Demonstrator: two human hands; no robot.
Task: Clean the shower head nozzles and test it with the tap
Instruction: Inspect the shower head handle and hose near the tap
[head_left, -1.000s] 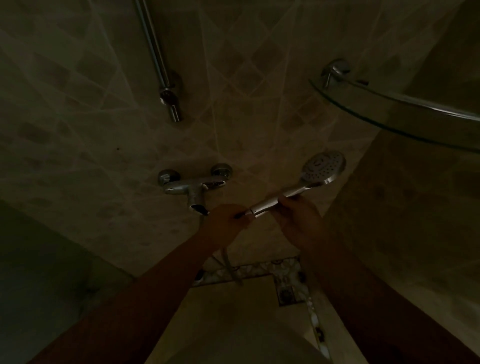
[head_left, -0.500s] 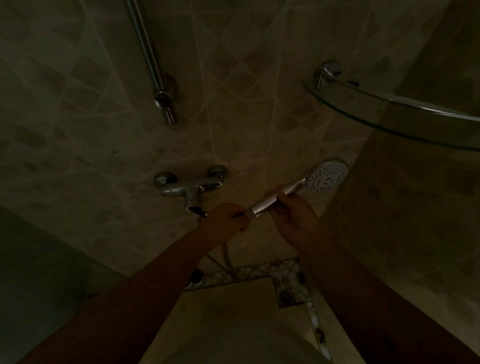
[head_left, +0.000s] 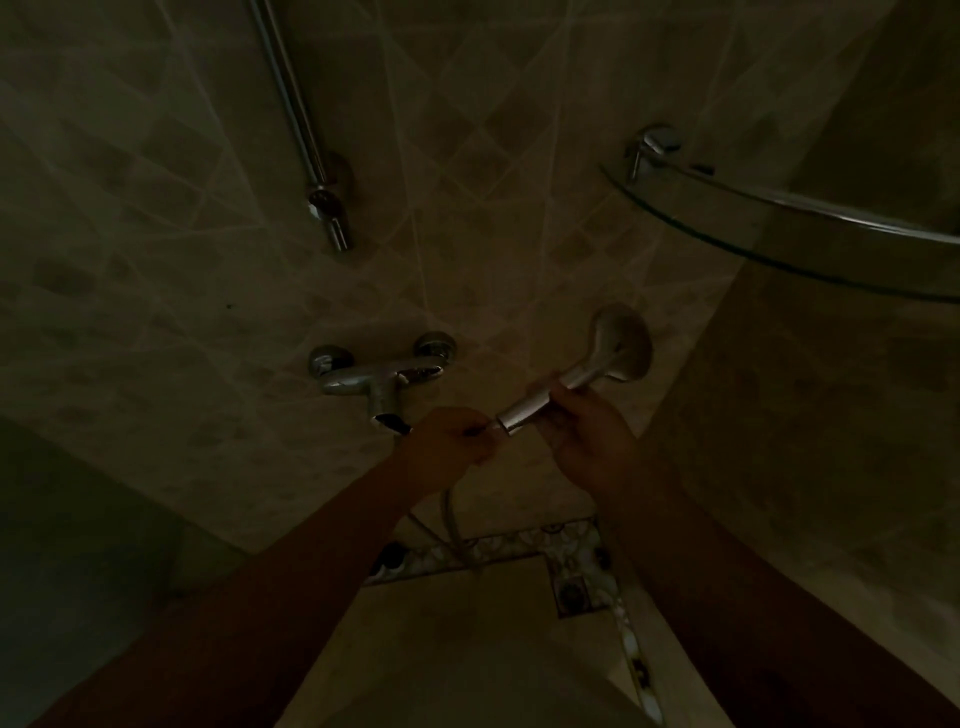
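Rotation is the change: the shower head (head_left: 621, 340), whose nozzle face was turned toward the camera a moment ago, now shows its smooth back. The right hand (head_left: 589, 439) grips the handle; the left hand (head_left: 451, 435) is curled around the hose end (head_left: 488, 426) at the handle's base — likely twisting the joint. The head sits at about two o'clock from the tap (head_left: 382, 379), clear of the wall. Nozzles face away, so cleaning looks paused.
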